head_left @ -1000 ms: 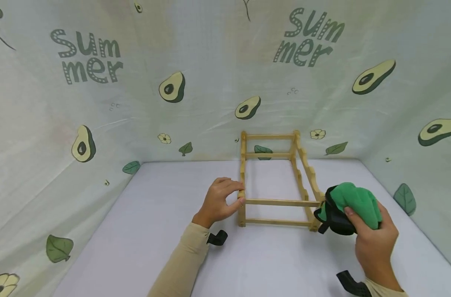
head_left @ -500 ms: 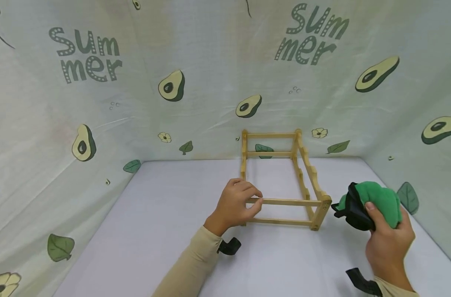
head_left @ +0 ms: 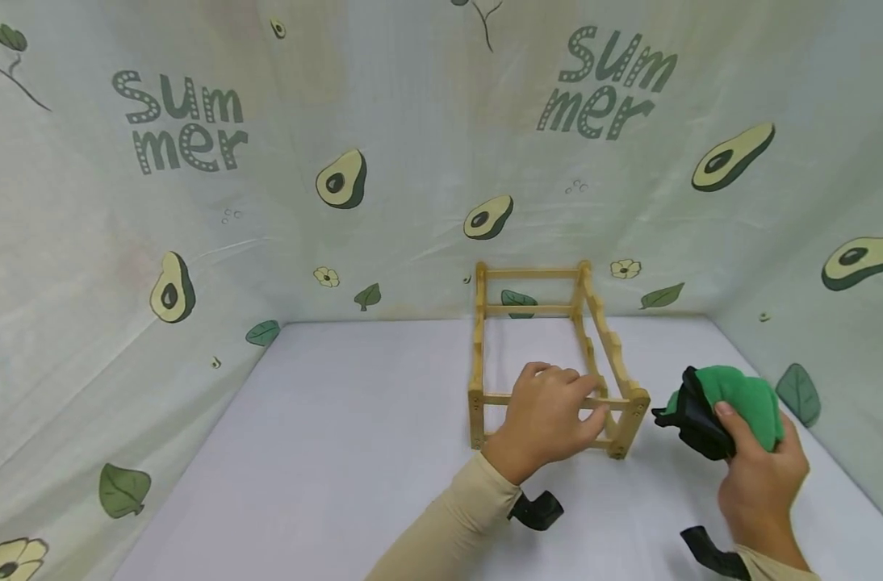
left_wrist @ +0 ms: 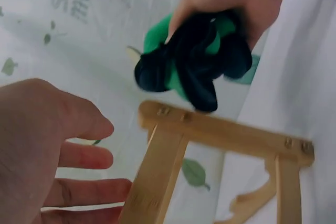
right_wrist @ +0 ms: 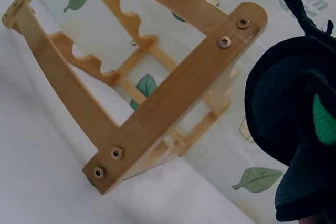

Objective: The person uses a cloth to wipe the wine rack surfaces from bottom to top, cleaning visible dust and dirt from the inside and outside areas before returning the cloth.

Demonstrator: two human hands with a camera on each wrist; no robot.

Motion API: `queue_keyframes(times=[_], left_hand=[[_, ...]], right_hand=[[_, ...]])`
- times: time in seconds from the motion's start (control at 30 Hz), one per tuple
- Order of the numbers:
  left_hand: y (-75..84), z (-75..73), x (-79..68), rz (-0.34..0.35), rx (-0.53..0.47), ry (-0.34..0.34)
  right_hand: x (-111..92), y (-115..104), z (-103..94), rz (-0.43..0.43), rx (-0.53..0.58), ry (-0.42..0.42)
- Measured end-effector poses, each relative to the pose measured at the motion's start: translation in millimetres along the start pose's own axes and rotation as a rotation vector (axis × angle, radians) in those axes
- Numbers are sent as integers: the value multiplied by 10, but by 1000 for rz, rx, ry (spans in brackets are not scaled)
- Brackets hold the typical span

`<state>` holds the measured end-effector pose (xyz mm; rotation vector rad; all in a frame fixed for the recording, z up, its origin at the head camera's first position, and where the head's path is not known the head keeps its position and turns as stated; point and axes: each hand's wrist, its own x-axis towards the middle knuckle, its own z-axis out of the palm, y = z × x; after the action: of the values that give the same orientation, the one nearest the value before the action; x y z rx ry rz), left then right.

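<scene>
A wooden rack (head_left: 634,407) with scalloped side rails stands on the white table. Over its front crossbar reaches my left hand (head_left: 550,415), fingers loosely bent and thumb apart from them, toward the right corner. The left wrist view shows nothing between those fingers, which lie beside a wooden bar (left_wrist: 157,174). To the right of the rack, my right hand (head_left: 764,484) grips a bunched green and black cloth item (head_left: 746,399), thumb on top. Black fabric flaps (right_wrist: 283,98) with a dark edge hang from it in the right wrist view, beside the rack's end post (right_wrist: 173,98).
The table (head_left: 325,452) runs back to a cloth backdrop (head_left: 412,121) printed with avocados, leaves and lettering, which also rises along both sides. Black wrist mounts (head_left: 536,510) stick out below both hands.
My left hand has slid rightward along the rack's front, from the left post to near the right corner. The right hand has drawn the cloth item a little right, away from the rack.
</scene>
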<state>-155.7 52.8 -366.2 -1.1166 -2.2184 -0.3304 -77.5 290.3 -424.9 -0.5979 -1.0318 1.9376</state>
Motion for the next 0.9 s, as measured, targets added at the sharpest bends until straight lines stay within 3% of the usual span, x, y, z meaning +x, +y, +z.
queue_keyframes(times=[0.3,0.47,0.67,0.9], left_hand=[[419,202,243,-35,100,-81],[535,303,305,-56,146,-131],[527,379,255,-44,101,-27],[491,367,172,0,39,81]], right_hand=[[57,21,-71,31,-12,-5],[120,27,-110,42,-50,6],[187,40,-177,45,-119,9],[232,68,-205,37,-199,22]])
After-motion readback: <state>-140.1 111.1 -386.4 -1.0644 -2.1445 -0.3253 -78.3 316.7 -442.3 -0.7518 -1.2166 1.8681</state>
